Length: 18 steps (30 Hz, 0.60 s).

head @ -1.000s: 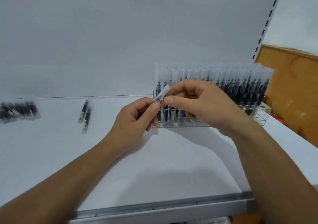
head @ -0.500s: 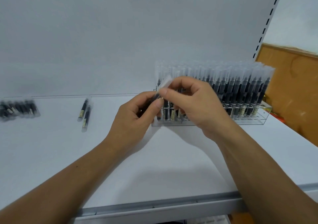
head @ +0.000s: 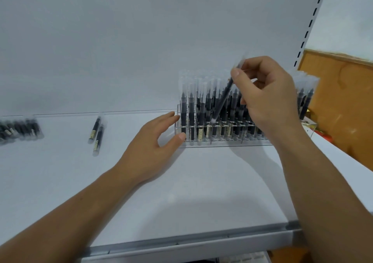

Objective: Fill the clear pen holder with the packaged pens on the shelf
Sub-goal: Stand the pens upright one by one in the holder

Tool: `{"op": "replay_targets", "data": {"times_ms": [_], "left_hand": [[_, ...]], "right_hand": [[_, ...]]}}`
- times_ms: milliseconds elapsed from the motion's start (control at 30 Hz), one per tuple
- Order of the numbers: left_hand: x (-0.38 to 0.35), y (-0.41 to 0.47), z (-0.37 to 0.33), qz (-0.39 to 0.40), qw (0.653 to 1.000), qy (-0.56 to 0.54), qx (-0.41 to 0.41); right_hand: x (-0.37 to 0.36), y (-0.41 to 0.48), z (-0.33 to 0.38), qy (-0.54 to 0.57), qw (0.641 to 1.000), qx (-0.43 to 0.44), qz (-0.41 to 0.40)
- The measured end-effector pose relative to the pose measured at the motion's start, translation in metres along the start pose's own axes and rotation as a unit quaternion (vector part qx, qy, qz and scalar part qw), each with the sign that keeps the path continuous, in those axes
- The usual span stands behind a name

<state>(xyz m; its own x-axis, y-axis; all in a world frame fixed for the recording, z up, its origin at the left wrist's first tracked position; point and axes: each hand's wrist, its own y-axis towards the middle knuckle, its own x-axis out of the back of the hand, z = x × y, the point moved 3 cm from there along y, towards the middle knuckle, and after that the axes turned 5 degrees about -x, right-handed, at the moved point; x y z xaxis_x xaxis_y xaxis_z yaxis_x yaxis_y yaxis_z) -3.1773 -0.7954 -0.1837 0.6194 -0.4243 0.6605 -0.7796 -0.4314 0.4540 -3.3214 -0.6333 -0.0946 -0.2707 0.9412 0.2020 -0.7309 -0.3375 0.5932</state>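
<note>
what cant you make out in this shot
Head view only:
- Hidden: right-middle slots of the clear pen holder, behind the right hand.
- Blurred: lower tip of the held pen among the standing pens; its slot is unclear.
- Cut off: pen pile at the left edge, also blurred; count unclear.
- Too small: label print on the two loose pens.

We see a white back panel (head: 121, 40), a slotted upright (head: 309, 25) along its right edge, and a brown wooden board (head: 343, 101) beyond.

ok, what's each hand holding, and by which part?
Right hand pinches a packaged pen near its top end; left hand holds nothing.
</note>
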Motion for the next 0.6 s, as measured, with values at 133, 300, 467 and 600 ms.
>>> {"op": "replay_targets", "data": {"times_ms": [133, 300, 467, 600], "left_hand": [[0.0, -0.001, 0.0, 0.006, 1.0, 0.003, 0.002], [0.001, -0.001, 0.002, 0.003, 1.0, 0.022, -0.005], [0.001, 0.001, 0.005, -0.001, 0.999, 0.027, -0.018], [0.001, 0.001, 0.003, 0.003, 0.999, 0.022, -0.024]], "right_hand": [[-0.009, 0.0, -0.003, -0.019, 1.0, 0.001, 0.024], [-0.02, -0.004, -0.013, -0.111, 0.989, -0.002, 0.096], [-0.029, -0.009, -0.018, -0.185, 0.975, -0.015, 0.125], [-0.026, -0.011, -0.015, -0.187, 0.975, -0.024, 0.121]]}}
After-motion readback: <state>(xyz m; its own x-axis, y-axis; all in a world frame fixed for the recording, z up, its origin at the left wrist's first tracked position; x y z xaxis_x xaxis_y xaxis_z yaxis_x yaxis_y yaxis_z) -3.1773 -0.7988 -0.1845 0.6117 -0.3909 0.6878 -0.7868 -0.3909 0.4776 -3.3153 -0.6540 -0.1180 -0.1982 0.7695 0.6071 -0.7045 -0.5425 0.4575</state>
